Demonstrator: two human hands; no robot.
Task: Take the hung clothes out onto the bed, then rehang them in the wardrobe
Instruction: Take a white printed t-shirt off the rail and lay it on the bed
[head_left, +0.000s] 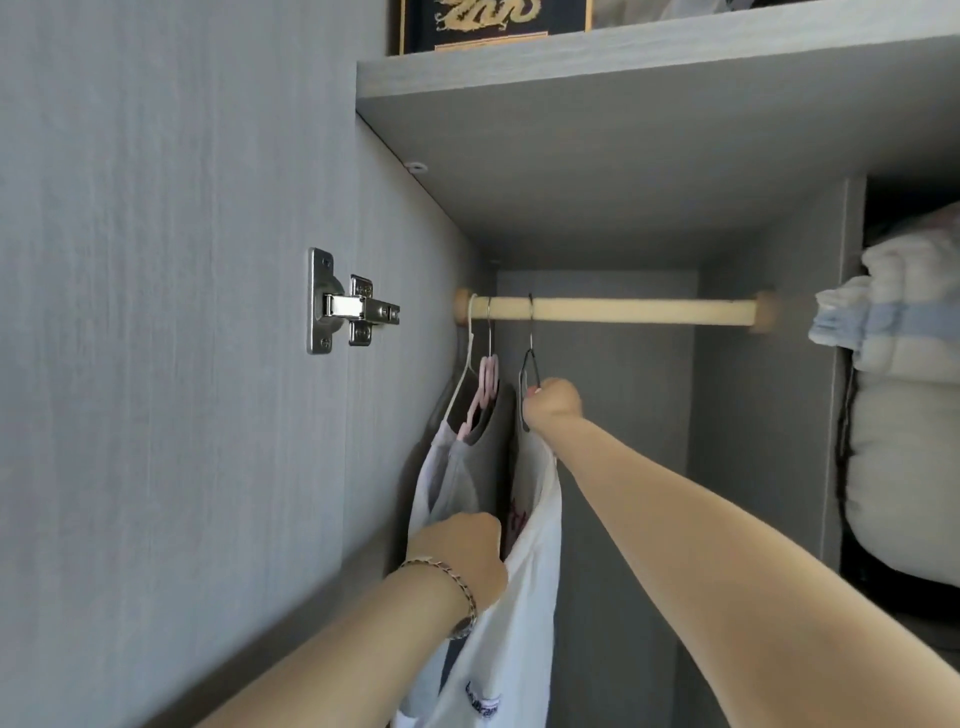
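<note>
A pale wooden rail (623, 309) spans the wardrobe. Three hangers hang at its left end: a white one (466, 364), a pink one (485, 387) carrying a grey garment (491, 415), and a black one (531, 364) carrying a white shirt (530, 545). My right hand (553, 402) grips the black hanger just below its hook. Lower down, my left hand (465, 545), with a bracelet at the wrist, holds the front edge of the white shirt. A light garment (436, 467) hangs on the white hanger beside the wall.
The grey wardrobe door (182, 312) with a metal hinge (343, 309) stands open at the left. A shelf (649, 52) above holds a dark box (493, 23). Folded bedding (904, 389) fills the compartment on the right.
</note>
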